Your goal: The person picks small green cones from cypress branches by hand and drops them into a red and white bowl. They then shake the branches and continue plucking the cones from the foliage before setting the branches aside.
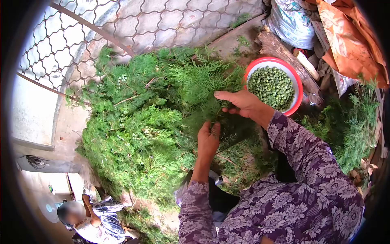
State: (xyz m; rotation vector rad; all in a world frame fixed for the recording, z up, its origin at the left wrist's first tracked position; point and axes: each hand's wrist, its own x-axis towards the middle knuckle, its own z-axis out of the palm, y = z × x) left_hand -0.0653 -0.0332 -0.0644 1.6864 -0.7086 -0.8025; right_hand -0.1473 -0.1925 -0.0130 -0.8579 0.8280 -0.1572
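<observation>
My left hand is closed, thumb and fingers pinching the stem of a feathery green conifer branch. Just above it and to the right, my right hand grips the same branch, its fingers curled under the foliage and partly hidden. Beneath both hands spreads a large heap of cut conifer branches, with small pale green cones among the leaves. Close beyond my right wrist stands a red-rimmed basin, holding many small green cones.
A wavy metal grille runs along the far side. At the upper right are a log, a stuffed white sack and an orange sheet. More branches lie at right. Another person sits at lower left.
</observation>
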